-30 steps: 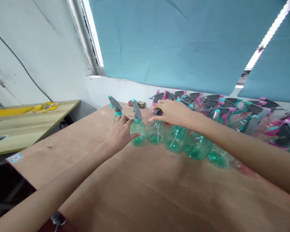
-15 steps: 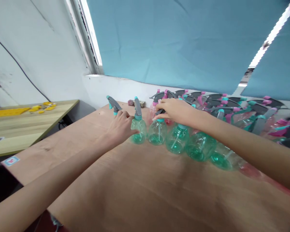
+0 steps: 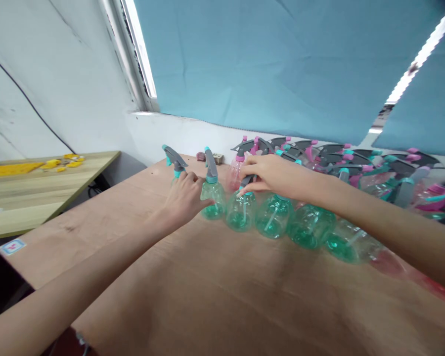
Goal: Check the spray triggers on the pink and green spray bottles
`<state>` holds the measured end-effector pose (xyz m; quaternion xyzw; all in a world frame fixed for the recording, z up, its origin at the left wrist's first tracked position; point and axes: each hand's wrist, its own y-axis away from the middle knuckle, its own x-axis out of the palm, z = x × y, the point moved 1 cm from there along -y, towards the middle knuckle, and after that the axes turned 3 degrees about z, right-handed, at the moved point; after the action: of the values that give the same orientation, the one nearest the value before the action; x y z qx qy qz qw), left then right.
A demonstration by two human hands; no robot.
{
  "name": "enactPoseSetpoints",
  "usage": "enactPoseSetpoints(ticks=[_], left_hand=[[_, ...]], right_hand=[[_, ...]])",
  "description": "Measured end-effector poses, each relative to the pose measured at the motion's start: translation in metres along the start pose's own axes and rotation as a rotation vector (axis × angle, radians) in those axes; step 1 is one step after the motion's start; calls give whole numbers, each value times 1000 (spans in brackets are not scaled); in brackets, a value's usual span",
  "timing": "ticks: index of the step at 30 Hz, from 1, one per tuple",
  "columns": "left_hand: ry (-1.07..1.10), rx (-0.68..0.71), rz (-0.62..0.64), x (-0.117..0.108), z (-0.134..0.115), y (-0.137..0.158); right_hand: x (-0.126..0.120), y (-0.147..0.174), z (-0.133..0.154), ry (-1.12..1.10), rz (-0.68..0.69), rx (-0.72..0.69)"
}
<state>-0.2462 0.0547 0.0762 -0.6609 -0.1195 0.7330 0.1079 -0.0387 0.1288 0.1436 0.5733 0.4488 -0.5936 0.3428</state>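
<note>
My right hand [image 3: 261,173] is closed around the grey trigger head of a clear green spray bottle [image 3: 241,217] standing on the table. To its left, another green spray bottle [image 3: 213,195] stands upright, and my left hand [image 3: 185,193] curls against its side, thumb across its front. Just behind the left hand rises the grey-and-teal head of a further spray bottle [image 3: 176,160]; its body is mostly hidden by that hand. More green bottles [image 3: 273,217] line up to the right, partly under my right forearm.
Many pink and green spray bottles [image 3: 330,153] crowd along the wall at the right. Small blocks [image 3: 209,157] sit at the back of the brown tabletop [image 3: 222,291]. At left, a separate wooden desk [image 3: 22,198] carries yellow pieces [image 3: 65,162].
My right hand has drawn its green spray bottle slightly toward me, its fingers lower on the trigger head. My left hand stays almost where it was.
</note>
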Motion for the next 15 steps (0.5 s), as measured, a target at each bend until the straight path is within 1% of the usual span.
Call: enactPoseSetpoints(ticks=[3, 6, 9, 12, 13, 14, 15], left_hand=[[-1, -4, -15, 1, -1, 2], [-7, -5, -47, 0, -4, 7], [-10, 4, -89, -5, -8, 21], [21, 37, -134, -10, -18, 45], [90, 61, -168, -11, -23, 53], [177, 91, -163, -11, -30, 62], [265, 115, -114, -10, -37, 69]], right_hand=[[-2, 8, 7, -60, -19, -93], [-4, 18, 13, -114, -21, -143], [-5, 29, 17, -194, -24, -147], [-8, 42, 22, -253, -36, -122], [-9, 47, 24, -264, -45, -116], [-10, 53, 26, -271, -56, -112], [-10, 59, 28, -275, -69, -111]])
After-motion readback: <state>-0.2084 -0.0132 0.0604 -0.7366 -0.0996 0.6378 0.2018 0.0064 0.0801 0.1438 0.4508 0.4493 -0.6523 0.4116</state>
